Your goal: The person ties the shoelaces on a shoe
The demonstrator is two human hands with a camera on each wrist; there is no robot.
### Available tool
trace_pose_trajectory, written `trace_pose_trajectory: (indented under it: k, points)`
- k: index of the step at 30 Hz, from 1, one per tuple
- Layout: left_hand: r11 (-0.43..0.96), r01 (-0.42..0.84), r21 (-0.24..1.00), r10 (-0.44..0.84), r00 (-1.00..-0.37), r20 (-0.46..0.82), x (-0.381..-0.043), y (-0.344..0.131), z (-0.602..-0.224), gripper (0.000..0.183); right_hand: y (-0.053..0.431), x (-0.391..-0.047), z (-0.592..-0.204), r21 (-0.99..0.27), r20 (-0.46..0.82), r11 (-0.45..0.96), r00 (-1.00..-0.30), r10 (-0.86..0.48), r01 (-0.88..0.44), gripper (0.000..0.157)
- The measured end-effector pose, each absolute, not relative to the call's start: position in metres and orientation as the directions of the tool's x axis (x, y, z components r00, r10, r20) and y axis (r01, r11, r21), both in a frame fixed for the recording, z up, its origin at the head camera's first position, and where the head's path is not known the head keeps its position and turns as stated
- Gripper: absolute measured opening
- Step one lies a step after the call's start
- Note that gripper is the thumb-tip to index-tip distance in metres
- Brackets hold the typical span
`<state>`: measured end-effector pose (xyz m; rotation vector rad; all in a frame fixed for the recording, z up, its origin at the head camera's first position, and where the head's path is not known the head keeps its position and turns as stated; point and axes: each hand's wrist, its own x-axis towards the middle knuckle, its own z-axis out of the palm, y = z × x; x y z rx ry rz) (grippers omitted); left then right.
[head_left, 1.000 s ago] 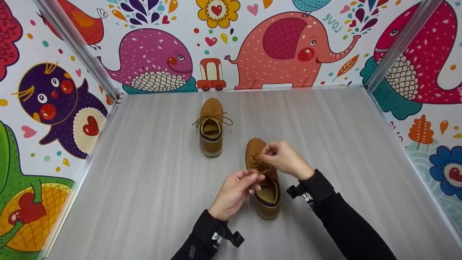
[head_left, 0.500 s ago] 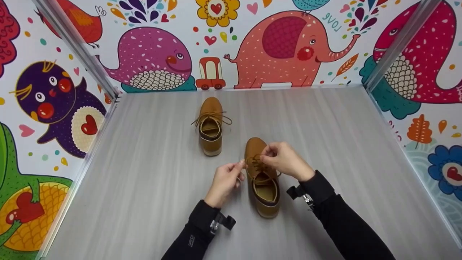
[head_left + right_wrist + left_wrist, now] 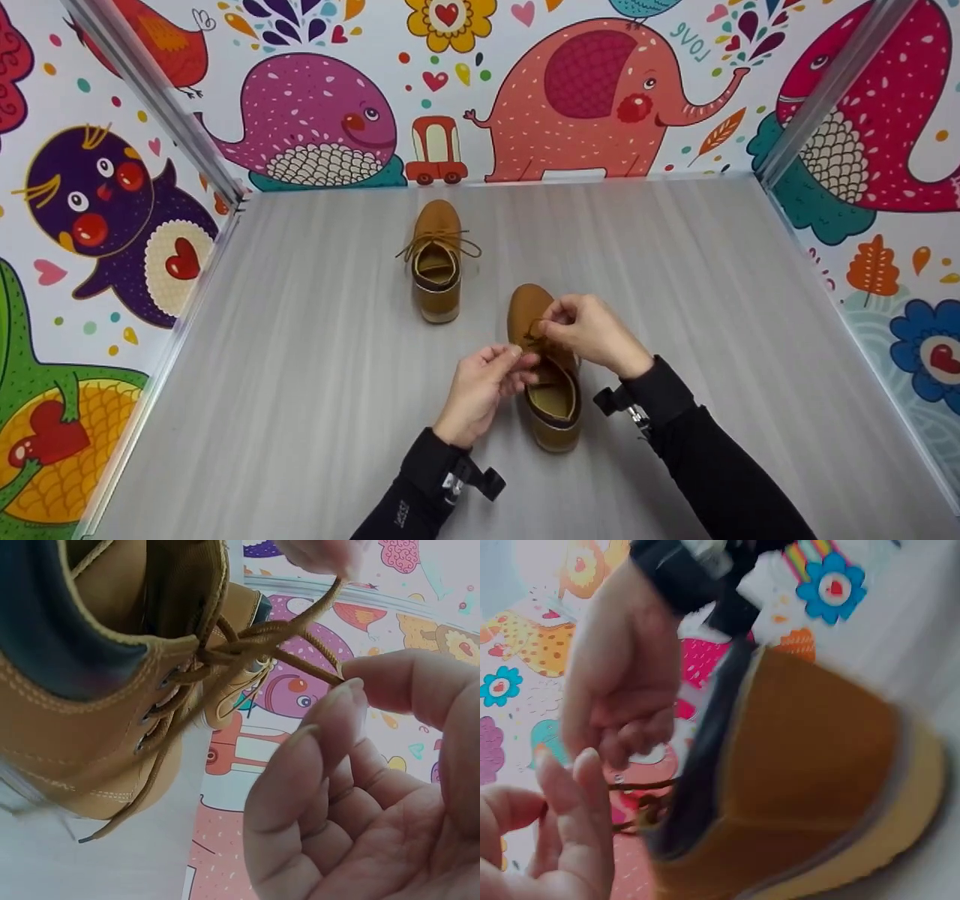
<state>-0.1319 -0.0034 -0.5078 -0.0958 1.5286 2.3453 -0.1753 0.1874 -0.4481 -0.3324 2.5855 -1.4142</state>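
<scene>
A tan lace-up shoe (image 3: 556, 435) sits on the floor with its toe pointing away from me. My right hand (image 3: 596, 337) is over its front, thumb and index finger pinching a loop of brown shoelace (image 3: 324, 652) in the right wrist view. At the near-left side of the laces is my left hand (image 3: 480, 390). In the right wrist view its fingers (image 3: 322, 553) pinch another stretch of lace, which crosses the loop. A loose lace end with a dark tip hangs down the shoe's side. The left wrist view shows the shoe's heel and dark collar close up.
A matching shoe (image 3: 439, 300), its lace tied in a bow, stands farther away to the left. Around the grey wood-look floor (image 3: 315, 337) rise walls (image 3: 442, 82) printed with cartoon animals, with metal posts (image 3: 161, 105) at the corners.
My left hand first moved out left from the shoe, then came back right over its opening. My right hand stayed nearly still at the laces.
</scene>
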Motion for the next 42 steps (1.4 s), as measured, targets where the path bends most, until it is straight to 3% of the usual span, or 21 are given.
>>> trace_pose_trajectory:
  k: [7, 16, 19, 23, 31, 38, 42]
  points:
    - [0.014, -0.177, 0.984, 0.275, -0.945, -0.174, -0.121, 0.006, -0.508, 0.014, 0.186, -0.174, -0.447, -0.854, -0.024, 0.508, -0.968, -0.251, -0.111, 0.005]
    - [0.131, -0.158, 0.979, 0.345, -0.918, -0.195, -0.124, 0.016, -0.504, 0.01, 0.186, -0.174, -0.449, -0.841, 0.017, 0.522, -0.97, -0.244, -0.146, 0.004]
    - [0.172, -0.145, 0.974, 0.352, -0.915, -0.198, -0.126, 0.012, -0.502, 0.016, 0.187, -0.173, -0.45, -0.842, 0.019, 0.517, -0.967, -0.253, -0.152, 0.004]
    - [0.184, -0.147, 0.972, 0.284, -0.939, -0.196, -0.132, 0.002, -0.496, 0.03, 0.188, -0.171, -0.451, -0.843, 0.036, 0.506, -0.957, -0.289, -0.184, 0.005]
    - [0.07, -0.191, 0.979, 0.198, -0.959, -0.201, -0.148, -0.004, -0.487, 0.053, 0.186, -0.158, -0.455, -0.745, 0.141, 0.574, -0.921, -0.363, -0.34, 0.005]
    - [0.022, -0.183, 0.983, 0.228, -0.956, -0.183, -0.156, -0.004, -0.487, 0.02, 0.186, -0.143, -0.464, -0.688, 0.239, 0.586, -0.896, -0.374, -0.428, 0.004]
    - [0.021, -0.167, 0.986, 0.231, -0.958, -0.167, -0.155, -0.006, -0.486, 0.015, 0.19, -0.133, -0.471, -0.67, 0.262, 0.625, -0.915, -0.306, -0.401, 0.003]
